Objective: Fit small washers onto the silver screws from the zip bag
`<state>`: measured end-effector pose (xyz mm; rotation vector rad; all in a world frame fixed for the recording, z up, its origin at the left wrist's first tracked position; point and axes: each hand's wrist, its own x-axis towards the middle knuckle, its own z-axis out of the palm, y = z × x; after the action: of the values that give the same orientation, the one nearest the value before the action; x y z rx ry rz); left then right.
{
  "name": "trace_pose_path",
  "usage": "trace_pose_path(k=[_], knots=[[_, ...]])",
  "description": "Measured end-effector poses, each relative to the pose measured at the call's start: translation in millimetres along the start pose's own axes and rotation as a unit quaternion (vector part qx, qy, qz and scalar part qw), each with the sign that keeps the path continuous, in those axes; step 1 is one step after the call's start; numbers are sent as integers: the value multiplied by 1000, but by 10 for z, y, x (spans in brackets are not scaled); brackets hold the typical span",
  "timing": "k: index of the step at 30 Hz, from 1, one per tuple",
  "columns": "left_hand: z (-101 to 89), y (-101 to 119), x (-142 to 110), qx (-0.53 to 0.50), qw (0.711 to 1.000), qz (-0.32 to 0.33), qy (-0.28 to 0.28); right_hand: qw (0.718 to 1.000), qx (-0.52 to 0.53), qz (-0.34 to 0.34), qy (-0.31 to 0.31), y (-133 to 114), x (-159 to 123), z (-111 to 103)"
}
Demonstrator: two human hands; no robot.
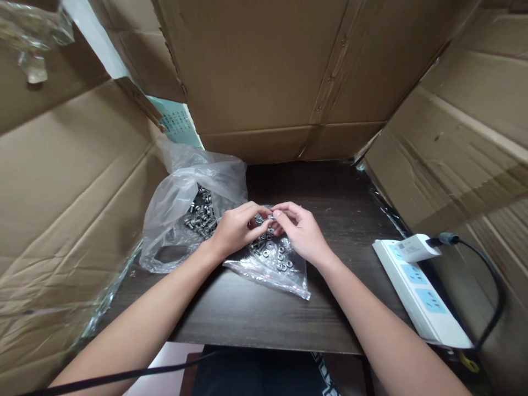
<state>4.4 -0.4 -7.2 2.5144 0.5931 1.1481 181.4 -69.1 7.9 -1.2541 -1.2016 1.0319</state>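
My left hand (239,226) and my right hand (303,231) meet fingertip to fingertip above the middle of the table. Between their thumbs and forefingers they pinch a small shiny metal fastener (270,217), too small to tell its exact kind. Below them a clear zip bag (264,278) lies flat, with loose nuts (282,267) and washers (269,245) on it. To the left, an open plastic bag (165,203) holds a heap of metal bolts (202,217). My left hand partly covers the edge between the two bags.
Cardboard walls (264,66) enclose the dark wooden table (264,324) at the back and both sides. A white power strip (421,291) with a plugged-in adapter (418,247) and black cable (501,286) lies at the right. Behind the plastic bag is a printed sheet (177,124).
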Motion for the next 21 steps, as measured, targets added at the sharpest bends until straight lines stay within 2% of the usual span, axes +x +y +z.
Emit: trace_pose_path(k=[2,8,12,21], knots=[[-5,5,-2,-1,1000,2,-3,1000,-12,22,4,6,1,-2],[-7,8,-3,4,1000,10,2,996,69,38,-52,-23,6,-59],[-4,5,-5,3,1000,7,0,997,38,68,-12,1,22,-57],[-4,21,-3,-5,1000,18,4,998,45,38,-31,20,29,-31]])
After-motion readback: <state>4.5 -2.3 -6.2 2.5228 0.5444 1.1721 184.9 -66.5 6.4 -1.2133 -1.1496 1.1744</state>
